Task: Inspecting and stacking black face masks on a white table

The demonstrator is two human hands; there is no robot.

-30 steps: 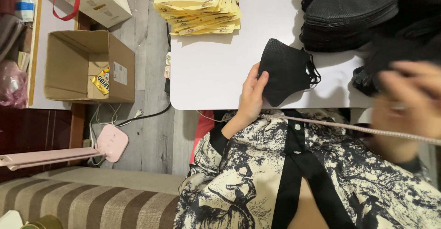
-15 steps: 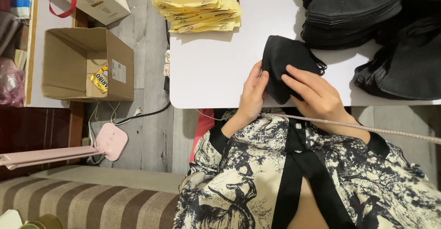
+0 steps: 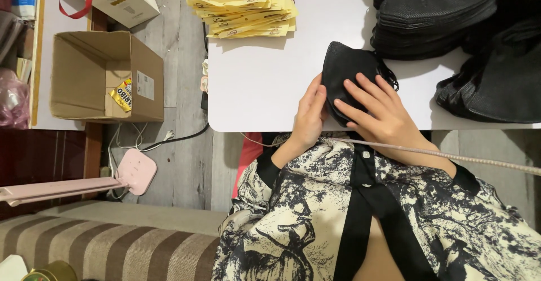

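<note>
A black face mask [image 3: 345, 67] lies folded on the white table [image 3: 259, 84] near its front edge. My left hand [image 3: 311, 112] grips the mask's left edge, thumb side against it. My right hand [image 3: 378, 112] presses flat on the mask's lower right part, fingers spread over the fabric. Both wrists come out of patterned black-and-cream sleeves. The mask's ear loops show at its right side.
Stacks of black masks [image 3: 434, 10] fill the table's back right, with a looser heap [image 3: 490, 84] at the right. A pile of yellow packets [image 3: 245, 5] sits at the back left. On the floor stand an open cardboard box [image 3: 101, 78], a pink lamp base [image 3: 134, 171] and a striped couch [image 3: 101, 247].
My right hand came in from the right and settled onto the mask. The mask, earlier held up by my left hand, now lies lower on the table under both hands.
</note>
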